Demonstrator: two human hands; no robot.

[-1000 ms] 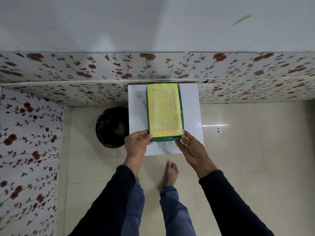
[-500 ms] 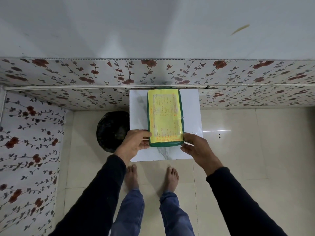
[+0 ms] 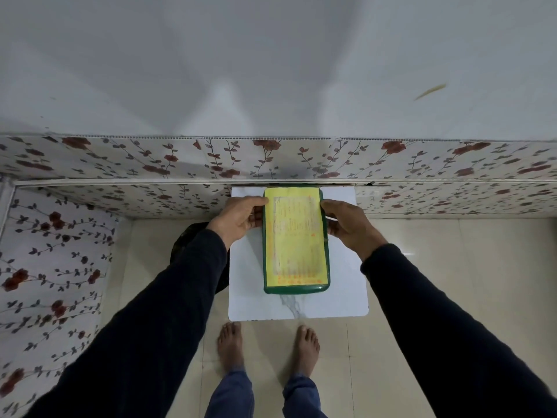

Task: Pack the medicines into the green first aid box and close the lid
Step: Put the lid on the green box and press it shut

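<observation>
The green first aid box (image 3: 296,289) lies flat on a small white marble-patterned table (image 3: 346,291), its lid down and covered by a yellow printed label (image 3: 294,239). My left hand (image 3: 239,220) grips the box's left edge near the far end. My right hand (image 3: 346,226) grips the right edge opposite it. No medicines are visible outside the box.
The table stands against a wall with floral panels (image 3: 120,158). A dark round object (image 3: 193,242) sits on the tiled floor left of the table, partly behind my left sleeve. My bare feet (image 3: 268,348) stand just in front of the table.
Both hands slid from the box's near corners up along its sides to the far end. The box stays flat on the table.
</observation>
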